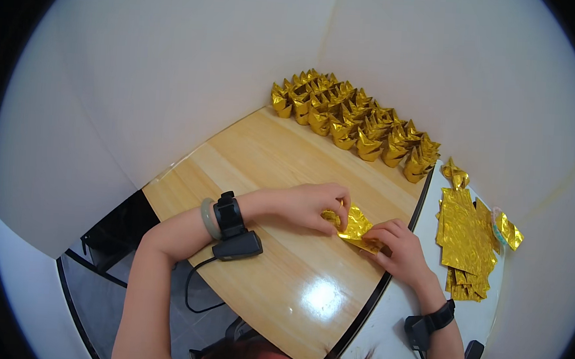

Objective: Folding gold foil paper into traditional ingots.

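A piece of gold foil paper (358,221), partly folded, lies between my two hands over the wooden table. My left hand (315,206) pinches its left side, fingers bent over the foil. At the right end, my right hand (395,248) grips the near corner between thumb and fingers. Part of the foil is covered by the fingers. Each wrist wears a black strap with a small box, and a pale bangle (210,219) circles my left forearm.
Several folded gold foil ingots (344,117) stand in rows at the table's back. On the white surface (391,317) to the right lies a stack of gold foil sheets (466,233), with another foil piece (509,230) beside it. White walls enclose the wooden table (256,151).
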Action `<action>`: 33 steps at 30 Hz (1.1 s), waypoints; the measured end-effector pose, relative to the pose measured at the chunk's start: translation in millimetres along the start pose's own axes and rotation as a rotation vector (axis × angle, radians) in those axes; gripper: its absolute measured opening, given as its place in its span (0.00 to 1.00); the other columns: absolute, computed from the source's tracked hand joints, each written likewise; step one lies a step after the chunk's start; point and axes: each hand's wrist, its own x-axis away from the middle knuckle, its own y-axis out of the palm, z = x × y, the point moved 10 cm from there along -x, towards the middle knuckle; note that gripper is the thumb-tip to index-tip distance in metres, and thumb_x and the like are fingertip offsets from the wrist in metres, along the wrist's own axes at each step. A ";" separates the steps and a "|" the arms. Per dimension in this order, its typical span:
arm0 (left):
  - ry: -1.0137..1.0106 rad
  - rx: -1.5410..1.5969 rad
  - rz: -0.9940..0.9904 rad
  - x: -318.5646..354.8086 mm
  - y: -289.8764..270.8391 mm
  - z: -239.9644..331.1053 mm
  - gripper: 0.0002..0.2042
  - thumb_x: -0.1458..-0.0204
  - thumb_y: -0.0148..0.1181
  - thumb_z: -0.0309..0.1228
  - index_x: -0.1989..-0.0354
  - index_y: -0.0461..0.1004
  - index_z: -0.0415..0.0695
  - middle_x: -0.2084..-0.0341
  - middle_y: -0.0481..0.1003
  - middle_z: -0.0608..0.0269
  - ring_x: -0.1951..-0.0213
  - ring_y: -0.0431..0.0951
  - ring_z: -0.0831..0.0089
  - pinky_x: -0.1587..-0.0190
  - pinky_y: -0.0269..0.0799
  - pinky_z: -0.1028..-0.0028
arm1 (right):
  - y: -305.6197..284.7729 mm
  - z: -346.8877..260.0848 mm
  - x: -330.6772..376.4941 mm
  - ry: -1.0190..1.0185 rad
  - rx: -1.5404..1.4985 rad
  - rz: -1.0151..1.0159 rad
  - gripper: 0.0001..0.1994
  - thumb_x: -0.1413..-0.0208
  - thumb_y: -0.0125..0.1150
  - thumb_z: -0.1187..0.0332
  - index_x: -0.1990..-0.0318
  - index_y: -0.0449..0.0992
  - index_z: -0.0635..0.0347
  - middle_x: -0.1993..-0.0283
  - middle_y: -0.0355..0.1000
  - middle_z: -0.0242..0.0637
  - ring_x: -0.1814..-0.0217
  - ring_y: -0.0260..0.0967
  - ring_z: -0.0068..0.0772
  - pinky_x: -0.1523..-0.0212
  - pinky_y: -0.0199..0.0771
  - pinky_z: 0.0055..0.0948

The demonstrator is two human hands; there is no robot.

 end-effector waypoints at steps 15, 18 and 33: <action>-0.157 -0.080 0.103 0.6 1.7 -9.9 0.05 0.56 0.63 0.32 0.74 0.73 0.47 0.64 0.69 0.61 0.56 0.66 0.62 0.54 0.63 0.68 | -7.2 0.1 0.0 0.062 0.014 0.167 0.18 0.53 0.62 0.74 0.52 0.69 0.60 0.54 0.68 0.40 0.52 0.67 0.38 0.53 0.69 0.32; -0.054 -0.090 0.047 -4.1 4.5 -1.6 0.03 0.57 0.61 0.28 0.72 0.74 0.48 0.63 0.69 0.61 0.55 0.66 0.61 0.52 0.61 0.67 | 13.3 -12.8 3.4 -0.159 0.144 -0.017 0.19 0.52 0.61 0.69 0.51 0.70 0.59 0.52 0.66 0.41 0.48 0.62 0.44 0.47 0.64 0.37; -0.163 -0.149 0.035 9.7 -0.2 -30.0 0.16 0.59 0.66 0.36 0.60 0.73 0.49 0.49 0.62 0.55 0.45 0.57 0.55 0.42 0.53 0.63 | 43.4 -22.6 3.9 0.147 -0.620 -0.420 0.26 0.53 0.59 0.65 0.43 0.64 0.57 0.37 0.54 0.48 0.34 0.46 0.48 0.35 0.46 0.40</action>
